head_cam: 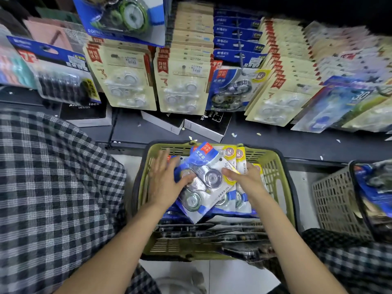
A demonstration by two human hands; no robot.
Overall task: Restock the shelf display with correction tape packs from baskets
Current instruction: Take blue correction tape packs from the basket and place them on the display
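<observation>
Two baskets on the floor below the shelf display (212, 60). Green basket (273, 166) holds the correction tape packs: one blue-and-white pack (203, 179) on top, at least two more fanned beneath; deeper ones too jumbled to count. Left hand (163, 183) lies flat, fingers straight, on the top pack. Right hand (244, 177) pinches the packs' right edge. Grey basket (335, 200) just right, more packs inside.
</observation>
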